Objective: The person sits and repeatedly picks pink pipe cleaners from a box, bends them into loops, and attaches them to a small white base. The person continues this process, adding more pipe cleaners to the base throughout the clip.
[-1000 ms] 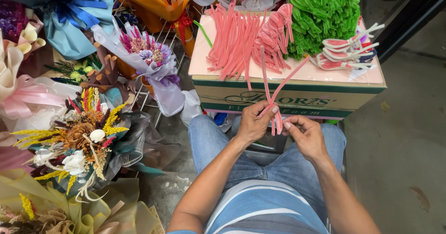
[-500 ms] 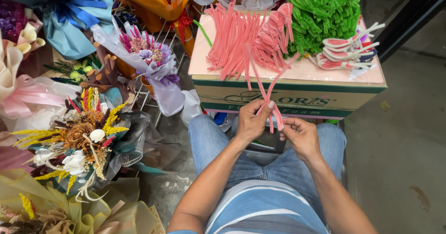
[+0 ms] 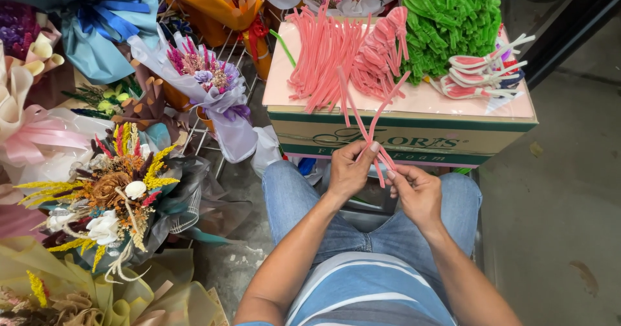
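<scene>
My left hand [image 3: 349, 171] and my right hand [image 3: 417, 190] meet above my lap, both pinching a few pink pipe cleaners [image 3: 369, 122] that cross and stick up toward the box. A cardboard box [image 3: 401, 135] stands just beyond my knees. On its pink top lie a pile of straight pink pipe cleaners [image 3: 323, 61], a heap of bent pink ones [image 3: 381, 57], a mound of green pipe cleaners [image 3: 449, 22] and several red-and-white twisted pieces [image 3: 482, 74].
Wrapped bouquets crowd the left: a dried-flower bouquet [image 3: 123, 190], a lilac-wrapped one [image 3: 207, 83], a blue-wrapped one [image 3: 97, 22], an orange one [image 3: 223, 2] and yellow wraps [image 3: 84, 293]. Grey concrete floor [image 3: 556, 222] lies to the right.
Both hands have shifted the pink pipe cleaners slightly; the strands now cross higher in front of the box. The right hand sits a little lower.
</scene>
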